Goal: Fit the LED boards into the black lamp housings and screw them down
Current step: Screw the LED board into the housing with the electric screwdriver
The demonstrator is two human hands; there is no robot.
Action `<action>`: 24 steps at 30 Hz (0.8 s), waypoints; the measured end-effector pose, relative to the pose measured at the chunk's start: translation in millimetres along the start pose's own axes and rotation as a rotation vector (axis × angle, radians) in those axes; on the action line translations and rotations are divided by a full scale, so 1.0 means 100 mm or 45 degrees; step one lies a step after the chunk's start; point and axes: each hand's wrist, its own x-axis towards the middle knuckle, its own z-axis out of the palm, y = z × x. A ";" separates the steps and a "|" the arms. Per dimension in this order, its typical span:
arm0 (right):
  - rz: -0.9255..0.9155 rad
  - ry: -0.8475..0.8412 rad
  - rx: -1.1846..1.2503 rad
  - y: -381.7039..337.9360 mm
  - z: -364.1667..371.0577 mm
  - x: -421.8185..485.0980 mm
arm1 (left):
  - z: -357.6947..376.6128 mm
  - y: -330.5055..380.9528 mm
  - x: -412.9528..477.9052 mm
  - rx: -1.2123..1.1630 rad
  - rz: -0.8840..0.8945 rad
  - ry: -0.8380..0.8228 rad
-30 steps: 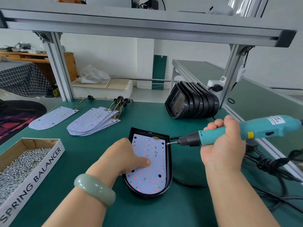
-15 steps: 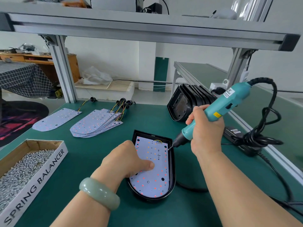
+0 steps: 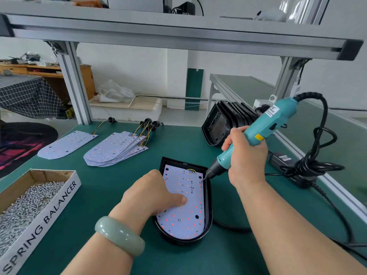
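Head view, lower centre: shows LED board (image 3: 184, 221) seated inside black housing (image 3: 209, 207) on green mat. Pinned by left hand (image 3: 156, 195), fingers curled under, thumb flat on the board, probably to stop shifting. Centre right: right hand (image 3: 246, 157) wrapped round teal screwdriver (image 3: 264, 130), tilted so that bit meets board's upper right edge, seemingly to drive a screw. Upper left: spare boards (image 3: 115, 149) waiting.

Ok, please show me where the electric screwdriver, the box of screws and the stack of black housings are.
electric screwdriver (image 3: 266, 124), head view, on its teal body above the yellow label.
box of screws (image 3: 51, 213), head view, on its white lettered side wall.
stack of black housings (image 3: 216, 124), head view, on the front housing's inner face.
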 end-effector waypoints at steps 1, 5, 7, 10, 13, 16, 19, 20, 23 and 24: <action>-0.009 -0.014 -0.006 0.00 0.01 0.00 | 0.00 0.00 0.00 0.002 0.002 -0.001; -0.026 -0.137 -0.036 0.00 0.09 -0.01 | 0.01 0.01 0.00 0.024 -0.005 0.005; -0.031 -0.237 -0.046 -0.01 0.12 -0.02 | 0.01 0.02 0.00 0.034 -0.012 0.005; 0.004 -0.289 -0.051 0.00 0.15 -0.01 | 0.01 0.03 0.00 0.048 -0.019 0.011; 0.051 -0.230 -0.074 0.02 0.15 0.02 | 0.00 0.04 -0.02 0.068 -0.024 0.019; 0.011 -0.198 -0.102 0.06 0.18 0.02 | -0.01 0.05 -0.04 0.096 -0.030 0.032; -0.043 -0.201 -0.162 0.08 0.23 0.00 | -0.01 0.07 -0.08 0.119 -0.037 0.028; -0.051 -0.206 -0.175 0.08 0.23 0.00 | -0.02 0.08 -0.09 0.128 -0.040 0.026; -0.065 -0.234 -0.187 0.05 0.20 -0.01 | -0.03 0.10 -0.12 0.152 -0.062 0.012; -0.069 -0.231 -0.177 0.03 0.18 -0.02 | -0.04 0.10 -0.13 0.153 -0.069 0.002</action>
